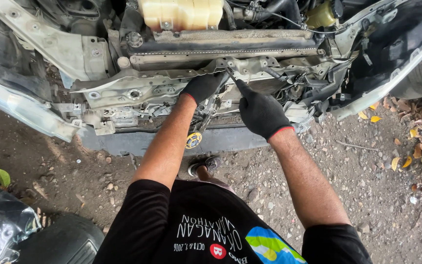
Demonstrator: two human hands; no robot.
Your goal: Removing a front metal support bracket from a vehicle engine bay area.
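The stripped front of a car (pixel 123 93) fills the upper half of the view, its bumper off, so the pale metal crossmember (pixel 137 88) runs left to right with a long dark radiator (pixel 221 46) lying parallel just above it and one yellowed plastic tank (pixel 181 12) above that. Below the car's lower dark edge lies open gravel ground (pixel 367 195), with plenty of free room to the right and between the person's arms, while the left is closed off by one pale bumper piece (pixel 20 110) slanting down and a dark tyre-like shape (pixel 59 242) at the bottom corner. A scatter of dry leaves (pixel 416 142) lies along the right edge. Two black-gloved hands meet at the middle of the crossmember. The left hand (pixel 203 87) is curled, its fingers wrapped over the edge of the metal beside a slim dark tool (pixel 231 77). The right hand (pixel 260 112) sits just right of it, fingers drawn together with the forefinger stretched up along the tool. The tool is one thin bar, its long axis slanting from the right hand up and to the left, its tip touching the crossmember under a bracket; whether the fingers pinch it fully I cannot tell. One shoe (pixel 206 165) shows on the gravel between the forearms, with a small round yellow-and-dark object (pixel 194 140) just above it.
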